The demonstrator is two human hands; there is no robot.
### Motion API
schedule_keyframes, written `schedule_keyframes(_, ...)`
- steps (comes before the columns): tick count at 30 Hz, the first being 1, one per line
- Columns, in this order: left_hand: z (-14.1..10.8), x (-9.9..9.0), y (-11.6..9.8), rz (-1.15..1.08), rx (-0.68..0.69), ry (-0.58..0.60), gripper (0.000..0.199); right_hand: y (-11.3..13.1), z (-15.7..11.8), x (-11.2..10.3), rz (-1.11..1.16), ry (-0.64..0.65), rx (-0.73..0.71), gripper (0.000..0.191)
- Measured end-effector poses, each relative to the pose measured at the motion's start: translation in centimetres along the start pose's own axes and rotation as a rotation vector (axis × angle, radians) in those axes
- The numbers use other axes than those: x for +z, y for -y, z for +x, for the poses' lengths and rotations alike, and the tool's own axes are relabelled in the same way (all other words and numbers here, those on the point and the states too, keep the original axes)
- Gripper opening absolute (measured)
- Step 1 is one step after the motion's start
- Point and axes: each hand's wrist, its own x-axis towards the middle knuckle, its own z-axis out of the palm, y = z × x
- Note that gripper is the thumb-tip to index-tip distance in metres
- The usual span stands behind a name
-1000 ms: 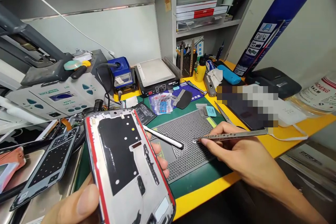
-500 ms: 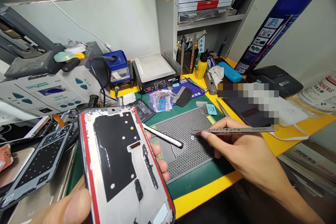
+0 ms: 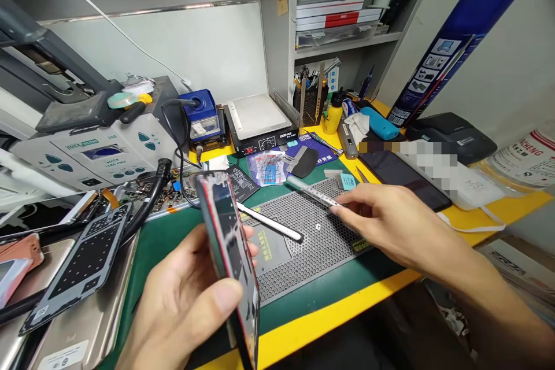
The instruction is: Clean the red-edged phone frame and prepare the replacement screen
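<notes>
As I stand by this bench, I see the phone (image 3: pixel 235 245) in the left hand (image 3: pixel 184 292), raised in the air just before the near left part of the grey mat (image 3: pixel 303 269). It is tilted almost on its edge, and its face with the red strips looks toward the right. The left fingers are closed on it: the thumb presses near one long edge, and some fingertips show past the other. The right hand (image 3: pixel 385 217) pinches the tool (image 3: pixel 316 193), a thin strip with holes, between the thumb and forefinger; how the other fingers lie, I cannot tell.

In my judgement the phone is rather light, flat and stiff, so it should not bend in one hand. Its smooth sides may be slippery, and the thin layers on its face may be fragile. Therefore the two long edges seem the safest place to hold. The tool looks light and hard, easy to grip along its flat sides. On the grey mat lie the pen (image 3: pixel 269 222) and a tiny white piece (image 3: pixel 318 226), well apart from the phone.
</notes>
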Motion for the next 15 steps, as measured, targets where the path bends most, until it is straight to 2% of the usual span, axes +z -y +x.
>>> schedule_keyframes(2,0.3,0.6,-0.1,0.204,0.068,-0.049,0.056,0.2,0.1,0.0,-0.154,0.012,-0.11,0.025)
schedule_keyframes(3,0.5,0.7,0.0,0.293,0.101,-0.088,0.06,0.3,0.0,0.1,-0.162,0.028,-0.154,0.027)
schedule_keyframes(6,0.8,0.9,0.5,0.467,0.255,-0.169,0.066,0.5,-0.1,0.6,-0.185,0.158,-0.314,0.029)
schedule_keyframes(8,0.9,0.9,0.7,0.633,0.407,-0.19,0.068,0.5,0.1,0.8,-0.189,0.237,-0.385,0.027)
schedule_keyframes(11,1.0,1.0,0.7,0.905,0.632,-0.223,0.072,0.5,0.7,0.7,-0.197,0.281,-0.43,0.023)
schedule_keyframes(15,0.9,1.2,0.2,1.103,0.718,-0.232,0.066,0.9,1.4,0.5,-0.164,0.297,-0.425,0.018)
